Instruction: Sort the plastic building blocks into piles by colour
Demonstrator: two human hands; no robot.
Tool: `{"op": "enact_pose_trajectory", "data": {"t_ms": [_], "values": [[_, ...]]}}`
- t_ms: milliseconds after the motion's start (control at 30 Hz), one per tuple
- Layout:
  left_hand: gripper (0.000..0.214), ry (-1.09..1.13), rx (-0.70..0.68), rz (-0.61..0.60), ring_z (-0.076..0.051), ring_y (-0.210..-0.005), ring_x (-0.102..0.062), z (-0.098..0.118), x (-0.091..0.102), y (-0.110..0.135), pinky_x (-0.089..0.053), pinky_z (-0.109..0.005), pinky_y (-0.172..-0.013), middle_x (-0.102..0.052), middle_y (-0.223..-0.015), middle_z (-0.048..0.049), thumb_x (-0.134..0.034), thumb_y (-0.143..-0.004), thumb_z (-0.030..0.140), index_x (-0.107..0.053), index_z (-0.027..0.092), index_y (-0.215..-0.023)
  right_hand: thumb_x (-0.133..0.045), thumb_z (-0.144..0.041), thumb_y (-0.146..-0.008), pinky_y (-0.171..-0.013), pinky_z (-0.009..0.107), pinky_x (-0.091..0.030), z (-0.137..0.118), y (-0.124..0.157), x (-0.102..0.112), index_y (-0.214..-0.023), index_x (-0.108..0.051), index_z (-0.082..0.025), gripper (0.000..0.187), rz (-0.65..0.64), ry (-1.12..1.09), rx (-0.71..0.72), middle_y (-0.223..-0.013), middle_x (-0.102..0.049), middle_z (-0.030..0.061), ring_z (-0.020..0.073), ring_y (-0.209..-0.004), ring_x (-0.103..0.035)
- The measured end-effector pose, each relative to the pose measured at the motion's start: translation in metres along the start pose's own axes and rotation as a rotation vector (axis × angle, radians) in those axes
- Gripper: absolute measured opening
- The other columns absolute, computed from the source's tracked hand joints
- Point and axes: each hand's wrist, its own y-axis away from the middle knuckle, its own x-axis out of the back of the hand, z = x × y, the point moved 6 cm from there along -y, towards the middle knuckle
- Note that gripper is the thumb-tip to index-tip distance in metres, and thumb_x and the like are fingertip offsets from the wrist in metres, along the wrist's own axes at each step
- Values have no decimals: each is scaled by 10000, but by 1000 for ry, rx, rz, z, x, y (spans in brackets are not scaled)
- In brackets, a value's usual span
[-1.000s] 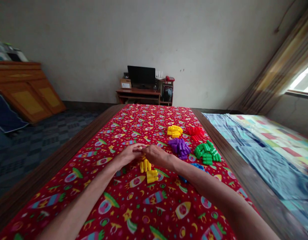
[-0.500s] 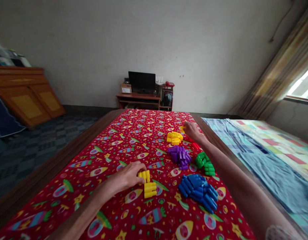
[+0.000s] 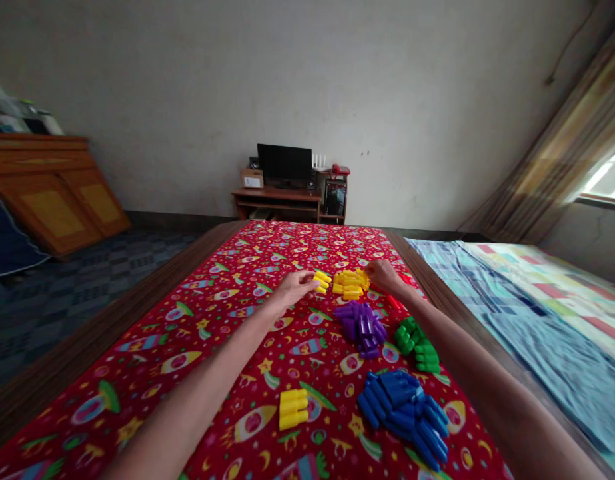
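Observation:
My left hand (image 3: 298, 285) is closed on a yellow toy block (image 3: 322, 281) with rounded ribs, just left of the yellow block pile (image 3: 348, 285). At the right edge of that pile, my right hand (image 3: 384, 275) has its fingers closed on a yellow block, partly hidden by the hand. Nearer to me, another ribbed yellow block (image 3: 293, 409) lies by itself on the cloth. Purple blocks (image 3: 363, 327) are heaped below the yellow pile. Red blocks (image 3: 406, 280) show only partly around my right wrist.
Green blocks (image 3: 418, 345) lie beside my right forearm, and a larger heap of blue blocks (image 3: 404, 413) is close in front. A red patterned cloth (image 3: 197, 393) covers the table. To the right is a bed (image 3: 537, 347); a desk with a monitor (image 3: 286, 164) stands beyond.
My left hand has moved forward with a yellow block, leaving the other yellow block behind. My right hand has come back slightly, bringing its yellow block against the yellow pile.

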Motion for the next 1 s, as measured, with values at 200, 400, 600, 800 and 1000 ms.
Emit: {"op": "enact_pose_trajectory", "data": {"t_ms": [200, 400, 600, 800, 1000], "values": [[303, -7, -12, 21, -150, -708, -668, -12, -32, -38, -517, -237, -614, -732, -929, -83, -687, -776, 318, -673, 112, -998, -429, -94, -753, -526, 234, -230, 4, 5, 5, -704, -686, -100, 261, -5, -10, 10, -595, -562, 39, 96, -549, -419], [210, -102, -18, 32, -153, -596, -655, -19, -47, -62, -508, -257, -597, -738, -781, -61, -675, -778, 230, -709, 112, -949, -434, -123, -780, -534, 237, -232, 4, 5, 6, -762, -700, -116, 266, -5, 3, -16, -663, -615, 68, 107, -571, -440], [232, -234, -63, 83, -164, -634, -656, -18, -45, -60, -502, -253, -624, -721, -749, -54, -680, -746, 170, -711, 118, -970, -432, -128, -796, -542, 246, -229, 2, 8, 11, -732, -675, -130, 251, 1, 16, -17, -638, -592, 55, 107, -557, -411], [295, -316, -75, 57, -120, -524, -606, -20, -44, -49, -483, -212, -522, -681, -672, -7, -621, -773, 166, -665, 116, -1061, -432, -116, -794, -536, 267, -199, -13, 16, 26, -711, -636, -140, 221, 23, 32, 1, -627, -557, 40, 110, -542, -360], [295, -406, -107, 80, -133, -588, -624, -16, -28, -38, -507, -224, -578, -694, -720, -7, -571, -780, 179, -676, 144, -1054, -420, -93, -818, -531, 274, -176, -53, 31, 56, -671, -600, -137, 236, 59, 22, 123, -564, -484, 7, 95, -510, -297]]}}
